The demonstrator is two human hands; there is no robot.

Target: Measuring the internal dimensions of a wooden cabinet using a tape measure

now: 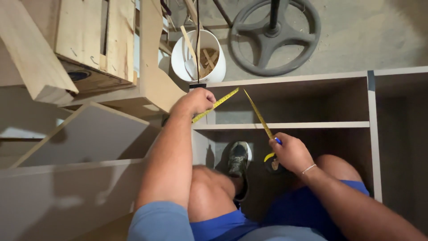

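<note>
Stretching a yellow tape measure (256, 111) across a cabinet carcass (370, 134), the person has the measuring well under way: the blade is already pulled out and bent into a peak near the carcass's upper edge, so it does not yet lie flat along any panel, and a clean reading looks still to come. The left hand (196, 101) is closed around the free end of the blade, pressing it down by the top corner of the carcass's side panel. The right hand (290, 154) is closed on the dark tape case (273, 165), low inside the opening, and appears to pinch a small blue pencil or pen (278, 141) alongside the blade. A shoe (238, 160) rests inside the carcass beside a bare knee (209, 192), below a fitted shelf (285, 126) that is already in place. No tabletop is involved; the carcass lies on a dusty concrete floor (365, 31) scattered with wood chips. Beyond it stand a white bucket (196, 56) of wood offcuts and a round metal wheel-shaped base (276, 35) carrying a dark post. To the left, pale board panels (84, 134) and a raw timber crate (96, 35) are stacked and leaning, as in a workshop.
</note>
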